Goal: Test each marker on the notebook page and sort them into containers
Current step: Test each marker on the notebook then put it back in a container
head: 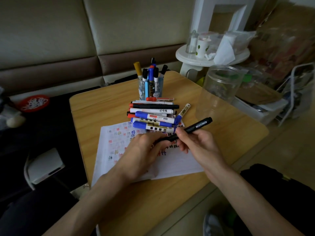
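A black marker lies slanted over the notebook page. My right hand grips its middle. My left hand holds its lower end, fingers curled round what may be the cap. The page bears several coloured test marks. Just beyond it lies a pile of several markers with blue, red and black caps. A blue pen holder full of upright markers stands behind the pile. A clear plastic jar stands at the right.
The small wooden table has rounded corners and its edge runs close on the right. A white round stand with jars and tissue stands behind the table. A padded bench back fills the far side. Bags and boxes crowd the right.
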Available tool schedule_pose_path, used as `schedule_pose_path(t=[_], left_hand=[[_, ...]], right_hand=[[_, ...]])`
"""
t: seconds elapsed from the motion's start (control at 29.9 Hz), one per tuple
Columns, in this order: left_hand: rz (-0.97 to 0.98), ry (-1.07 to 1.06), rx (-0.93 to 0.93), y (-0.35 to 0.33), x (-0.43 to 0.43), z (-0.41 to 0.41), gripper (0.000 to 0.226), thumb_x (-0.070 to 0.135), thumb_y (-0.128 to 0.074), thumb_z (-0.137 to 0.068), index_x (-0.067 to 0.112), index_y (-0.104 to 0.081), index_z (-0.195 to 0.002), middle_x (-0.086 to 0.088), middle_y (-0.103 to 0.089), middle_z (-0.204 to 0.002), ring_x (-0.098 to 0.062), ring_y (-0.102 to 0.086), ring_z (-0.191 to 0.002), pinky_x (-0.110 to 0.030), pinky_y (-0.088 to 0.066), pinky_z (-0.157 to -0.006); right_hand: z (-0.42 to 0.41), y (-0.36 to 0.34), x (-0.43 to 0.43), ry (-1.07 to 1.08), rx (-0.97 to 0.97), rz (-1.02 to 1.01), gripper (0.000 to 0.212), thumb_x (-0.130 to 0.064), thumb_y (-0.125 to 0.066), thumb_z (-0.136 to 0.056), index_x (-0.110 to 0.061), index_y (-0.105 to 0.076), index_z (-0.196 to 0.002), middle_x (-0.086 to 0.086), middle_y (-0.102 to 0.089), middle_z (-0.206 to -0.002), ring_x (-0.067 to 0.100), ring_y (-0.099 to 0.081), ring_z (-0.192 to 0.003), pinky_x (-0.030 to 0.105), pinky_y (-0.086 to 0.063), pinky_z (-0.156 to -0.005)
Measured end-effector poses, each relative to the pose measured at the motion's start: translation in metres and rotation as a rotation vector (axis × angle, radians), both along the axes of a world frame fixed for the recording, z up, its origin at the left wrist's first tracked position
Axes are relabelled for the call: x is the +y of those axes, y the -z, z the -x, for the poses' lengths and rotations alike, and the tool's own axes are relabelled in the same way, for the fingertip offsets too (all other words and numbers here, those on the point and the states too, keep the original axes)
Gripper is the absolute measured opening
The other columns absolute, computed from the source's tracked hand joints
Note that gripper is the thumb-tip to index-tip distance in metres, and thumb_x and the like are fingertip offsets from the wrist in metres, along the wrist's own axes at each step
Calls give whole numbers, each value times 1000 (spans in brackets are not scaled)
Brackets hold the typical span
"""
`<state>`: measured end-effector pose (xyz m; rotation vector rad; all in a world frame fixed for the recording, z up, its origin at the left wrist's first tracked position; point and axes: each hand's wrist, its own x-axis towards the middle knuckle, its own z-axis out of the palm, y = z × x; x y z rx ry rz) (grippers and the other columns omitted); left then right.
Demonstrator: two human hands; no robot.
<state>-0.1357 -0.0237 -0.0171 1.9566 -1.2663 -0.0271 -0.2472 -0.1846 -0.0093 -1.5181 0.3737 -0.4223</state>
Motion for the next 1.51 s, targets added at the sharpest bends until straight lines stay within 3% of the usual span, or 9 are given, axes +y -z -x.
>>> schedule_pose_path(t=[0.17, 0.27, 0.33, 0.54, 0.67, 0.8, 0.97, 1.2, 1.51], left_hand=[[-11, -5, 166, 3, -2, -3, 23, 30, -60, -101, 25, -73, -119, 19, -70, -110, 6, -62, -101, -8, -46, -81], [-64, -83, 294, 0, 15, -20, 21, 31, -58, -100, 31, -72, -116, 17, -71, -109, 7, -66, -97, -9, -50, -77], [-33, -132, 326, -3, 29, -29, 21, 36, -58, -96, 30, -72, -111, 19, -71, -102, 7, -67, -94, -11, -53, -76], [15, -109, 351, -2, 33, -13, 29, 44, -59, -90, 28, -71, -110, 19, -73, -101, 5, -68, -96, -12, -53, -74], [14, -143, 288, 4, 31, -12, 34, 51, -59, -88, 29, -71, -110, 18, -72, -98, 3, -67, -91, -11, -51, -70], [-8, -167, 273, 10, 31, -14, 36, 53, -59, -88, 30, -71, -112, 19, -71, -95, 2, -67, -86, -13, -50, -69], [-49, -172, 259, 17, 30, -20, 43, 60, -57, -85, 34, -71, -117, 22, -72, -104, 4, -67, -93, -28, -58, -82], [-17, -161, 277, 20, 28, -19, 33, 55, -65, -80, 40, -70, -109, 27, -70, -101, 8, -65, -96, -13, -53, -82], [-20, -162, 285, 23, 29, -22, 29, 47, -71, -83, 35, -73, -110, 23, -72, -99, 6, -67, -91, -14, -54, -79]], right_hand=[[0, 5, -3, -17, -14, 51, 12, -32, -73, -93, -25, -81, -89, 8, -73, -82, 18, -64, -75, 25, -51, -66], [6, -3, -35, 246, 22, -87, 43, -51, -77, -81, -16, -72, -106, -1, -75, -86, 15, -69, -82, 30, -53, -76], [14, -15, -57, 340, 14, -10, 34, -43, -74, -87, -12, -71, -100, -3, -73, -81, 13, -66, -79, 29, -52, -74], [12, 0, -18, -1, 27, 125, 17, -19, -72, -93, -4, -73, -99, 7, -72, -77, 14, -63, -65, 19, -50, -57], [1, 17, -4, 11, 9, 101, 10, -7, -71, -93, -3, -72, -102, 5, -72, -73, 11, -64, -61, 18, -51, -55], [-6, 29, -3, 85, 22, 179, 1, -7, -73, -92, -7, -72, -93, -4, -71, -68, 5, -65, -62, 17, -50, -57], [-10, 38, -1, 129, -9, 238, 2, -9, -75, -91, -11, -74, -92, -4, -71, -68, 5, -65, -63, 17, -49, -58], [-6, 46, -5, 107, -7, 303, 5, -16, -76, -91, -12, -74, -95, -3, -71, -71, 9, -64, -64, 21, -49, -58], [-9, 47, -7, 87, -5, 316, 6, -17, -75, -91, -13, -75, -96, -3, -71, -72, 11, -62, -63, 22, -48, -57]])
